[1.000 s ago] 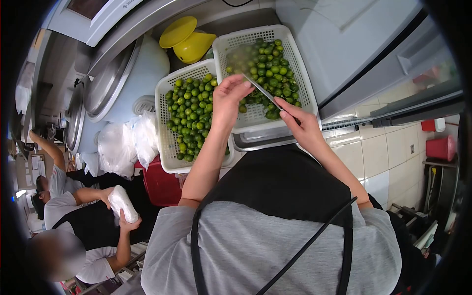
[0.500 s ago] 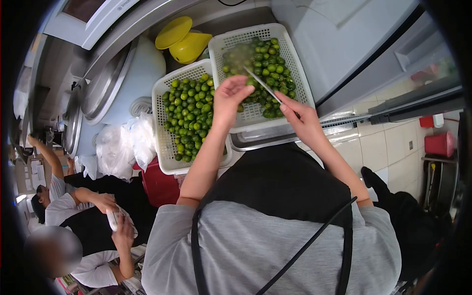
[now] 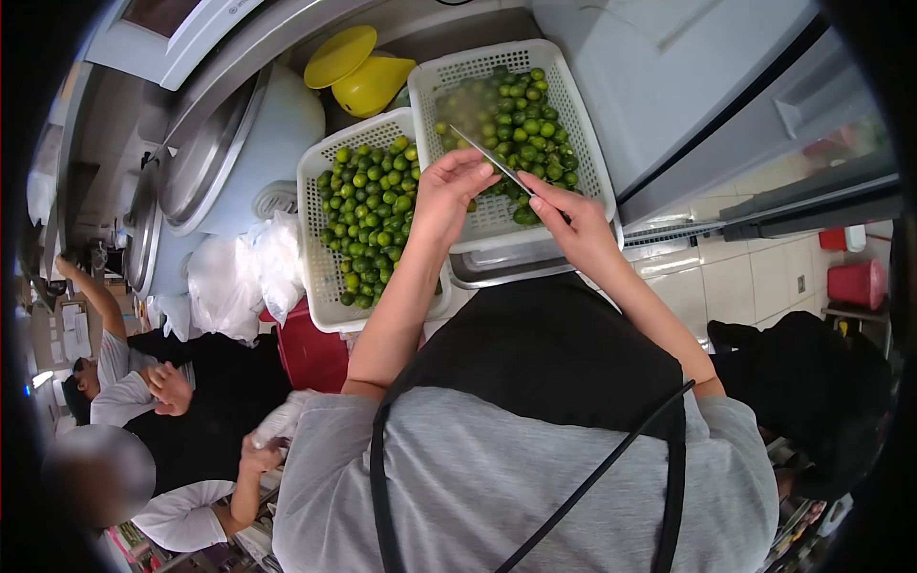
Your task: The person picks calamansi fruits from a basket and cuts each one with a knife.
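My right hand is closed around the handle of a knife, its narrow blade pointing up and left. Pinched at the fingertips of my left hand is a small green lime, mostly hidden by the fingers; the blade lies right against it. Both hands are over the near part of a white perforated basket that holds many small green limes. Left of it, partly behind my left forearm, stands a second white basket full of limes.
A yellow container stands behind the baskets. White plastic bags and a red bin are at left. A co-worker works close by on the left. Another person in black is at right.
My right hand has moved left and the knife with it, bringing the blade to my left fingertips. The co-worker's hands have parted, and the person at right has come closer.
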Available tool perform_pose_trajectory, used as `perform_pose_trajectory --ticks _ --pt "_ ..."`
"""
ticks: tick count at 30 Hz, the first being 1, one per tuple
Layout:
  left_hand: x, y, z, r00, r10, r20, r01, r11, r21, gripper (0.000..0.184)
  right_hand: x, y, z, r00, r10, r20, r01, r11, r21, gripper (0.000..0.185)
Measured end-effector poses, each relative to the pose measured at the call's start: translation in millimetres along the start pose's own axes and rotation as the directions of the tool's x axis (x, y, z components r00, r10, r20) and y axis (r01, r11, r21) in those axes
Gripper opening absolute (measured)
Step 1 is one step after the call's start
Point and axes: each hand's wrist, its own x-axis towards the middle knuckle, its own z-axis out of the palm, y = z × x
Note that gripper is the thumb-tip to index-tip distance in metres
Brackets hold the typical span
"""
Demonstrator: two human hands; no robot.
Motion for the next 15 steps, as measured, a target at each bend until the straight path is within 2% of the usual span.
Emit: perform_pose_trajectory --ticks 1,2,4,5,6,7,8,9,10,11,12,14,15 --pt "0.3 1.6 -3.5 0.999 -0.053 0.007 0.054 0.993 -0.107 0.017 -0.8 2.6 1.6 0.996 -0.073 -0.043 0.073 0.997 0.006 0.032" --pt "2.3 3.3 -9.4 0.999 -0.053 0.003 0.053 0.993 -0.106 0.017 -2.2 3.2 0.3 0.997 -0.073 -0.039 0.073 0.997 0.009 0.032" --pt "7.0 8.9 -25.6 0.999 -0.049 -0.018 0.043 0.973 -0.228 0.019 -8.1 4.4 -6.7 0.999 0.027 0.028 -0.027 1.000 -0.008 0.032" --pt "6.6 15.9 -33.4 0.999 -0.042 -0.004 0.040 0.972 -0.232 0.022 -11.1 5.0 -9.9 0.999 0.029 0.034 -0.029 1.000 -0.007 0.032" --pt "5.8 24.1 -47.9 0.999 -0.045 0.030 0.049 0.986 -0.160 0.024 -13.7 5.6 -13.2 0.992 0.102 0.081 -0.097 0.993 -0.060 0.032" --pt "1.0 39.4 -57.9 0.996 -0.087 0.030 0.086 0.995 0.042 0.025 -15.4 6.8 -16.2 0.977 0.175 0.122 -0.161 0.980 -0.116 0.032" --pt "-5.5 55.1 -66.1 0.991 -0.130 0.022 0.121 0.963 0.243 0.026 -16.8 10.5 -18.0 0.977 0.175 0.124 -0.161 0.980 -0.116 0.032" --pt "-11.4 67.3 -77.0 0.991 -0.130 0.021 0.121 0.962 0.243 0.026 -18.2 15.8 -18.9 0.984 0.157 0.083 -0.149 0.984 -0.096 0.032" --pt "-16.9 78.0 -87.1 0.967 -0.233 0.099 0.140 0.819 0.557 0.025 -18.7 18.7 -19.6 0.989 0.139 0.041 -0.136 0.988 -0.077 0.032" --pt "-19.6 82.5 -92.0 0.926 -0.353 0.135 0.104 0.582 0.806 0.024 -17.9 17.4 -21.1 0.989 0.140 0.043 -0.137 0.988 -0.077 0.032" --pt "-16.6 79.4 -89.7 0.926 -0.353 0.132 0.107 0.583 0.806 0.024 -16.3 14.2 -23.0 0.986 0.165 0.033 -0.163 0.985 -0.054 0.032" --pt "-1.5 61.8 -74.8 0.987 -0.155 0.035 0.001 0.226 0.974 0.022 -12.7 14.9 -20.8 0.982 0.186 0.031 -0.185 0.982 -0.031 0.032" --pt "6.4 44.5 -63.5 0.998 -0.051 0.023 -0.014 0.170 0.985 0.019 -10.9 19.1 -17.4 0.993 0.118 0.015 -0.117 0.993 -0.030 0.033"
